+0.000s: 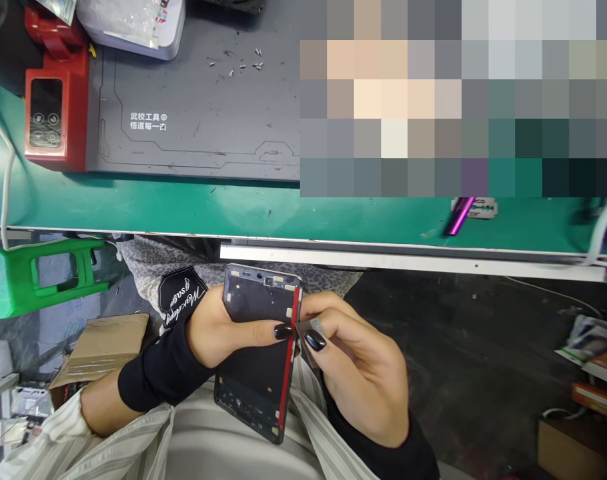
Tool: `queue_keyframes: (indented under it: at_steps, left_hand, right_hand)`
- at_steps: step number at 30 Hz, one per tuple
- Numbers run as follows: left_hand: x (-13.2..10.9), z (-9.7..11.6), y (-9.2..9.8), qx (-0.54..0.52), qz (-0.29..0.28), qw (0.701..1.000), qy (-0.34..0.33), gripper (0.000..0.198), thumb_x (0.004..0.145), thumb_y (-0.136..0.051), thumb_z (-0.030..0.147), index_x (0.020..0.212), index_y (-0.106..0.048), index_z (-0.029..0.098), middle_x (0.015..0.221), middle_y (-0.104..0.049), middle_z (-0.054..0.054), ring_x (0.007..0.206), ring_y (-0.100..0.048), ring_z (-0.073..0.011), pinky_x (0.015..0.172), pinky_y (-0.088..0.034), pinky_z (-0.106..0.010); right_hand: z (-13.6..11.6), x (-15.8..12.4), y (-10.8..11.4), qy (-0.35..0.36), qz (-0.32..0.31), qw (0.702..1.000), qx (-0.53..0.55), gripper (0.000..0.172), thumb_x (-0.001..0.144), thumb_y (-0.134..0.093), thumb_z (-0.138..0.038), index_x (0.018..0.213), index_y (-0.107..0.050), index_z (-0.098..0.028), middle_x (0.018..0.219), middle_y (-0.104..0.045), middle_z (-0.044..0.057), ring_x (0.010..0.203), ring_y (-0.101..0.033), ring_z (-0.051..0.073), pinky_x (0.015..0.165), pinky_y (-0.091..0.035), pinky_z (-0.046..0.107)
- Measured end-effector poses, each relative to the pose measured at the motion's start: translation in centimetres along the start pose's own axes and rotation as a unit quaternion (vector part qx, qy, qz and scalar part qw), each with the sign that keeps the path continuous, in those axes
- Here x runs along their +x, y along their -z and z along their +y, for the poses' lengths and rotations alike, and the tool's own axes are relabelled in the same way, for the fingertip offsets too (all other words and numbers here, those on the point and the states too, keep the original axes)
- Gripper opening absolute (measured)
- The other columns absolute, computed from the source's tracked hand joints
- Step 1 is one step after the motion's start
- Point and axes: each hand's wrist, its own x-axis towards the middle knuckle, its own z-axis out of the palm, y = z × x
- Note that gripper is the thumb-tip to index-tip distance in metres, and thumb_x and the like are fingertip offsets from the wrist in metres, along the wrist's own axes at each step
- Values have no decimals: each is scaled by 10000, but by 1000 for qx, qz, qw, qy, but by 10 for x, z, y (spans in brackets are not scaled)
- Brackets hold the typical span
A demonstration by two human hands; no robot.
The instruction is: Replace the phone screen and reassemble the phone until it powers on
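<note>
My left hand (216, 333) grips a dark phone frame (251, 373) over my lap, its thumb lying across the flat face and the thumb tip near the right edge. Along that edge runs a red strip (288, 360), narrow and straight. Pinched between the thumb and finger of my right hand (368, 367) is a small thin grey piece (307, 353), held against or very close to the red strip. Its exact kind is partly hidden by the fingers. The other fingers of my right hand curl behind the frame's edge.
A green table (208, 207) lies ahead, with a grey mat (198, 140) holding several small screws (257, 65). A red device (58, 127) stands at left. On the right are a purple pen-like tool (458, 217) and a razor blade (486, 209). A green stool (13, 280) stands lower left.
</note>
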Motion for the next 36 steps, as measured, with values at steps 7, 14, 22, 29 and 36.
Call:
queue_keyframes:
  at_steps: [7, 14, 22, 29, 36]
  left_hand:
    - [0, -2, 1, 15, 3, 1000, -2, 274, 740, -760, 260, 992, -726, 160, 995, -741, -54, 904, -673, -174, 823, -521, -237]
    - [2, 0, 4, 16, -10, 1000, -17, 224, 743, -753, 197, 964, -733, 163, 985, -746, -35, 883, -671, -137, 817, -520, -197]
    - [2, 0, 4, 6, -15, 999, -35, 238, 756, -732, 125, 975, -733, 219, 939, -749, 30, 885, -675, -95, 812, -514, -147]
    - [2, -2, 5, 8, -2, 999, -39, 250, 733, -746, 117, 964, -734, 211, 958, -751, 26, 877, -680, -95, 813, -520, -144]
    - [1, -1, 5, 21, 13, 999, -40, 245, 738, -744, 140, 981, -733, 171, 994, -750, -29, 891, -686, -124, 827, -526, -174]
  right_hand:
    - [1, 1, 1, -1, -6, 1000, 2, 245, 913, -498, -161, 669, -501, -187, 850, -557, 28, 722, -494, 139, 612, -357, 276]
    - [-1, 6, 7, -8, -42, 999, 2, 229, 895, -510, -142, 671, -533, -186, 849, -571, 29, 723, -519, 138, 616, -383, 266]
    - [-3, 12, 10, -4, -73, 997, -18, 206, 899, -512, -131, 704, -546, -190, 852, -567, 18, 763, -534, 127, 653, -398, 245]
    - [4, 16, 14, -20, -104, 994, 37, 218, 907, -524, -162, 693, -552, -193, 853, -573, 14, 749, -522, 125, 641, -393, 245]
    - [22, 19, 15, -43, -131, 979, 149, 185, 907, -549, -239, 728, -584, -203, 902, -556, 25, 793, -523, 147, 688, -394, 273]
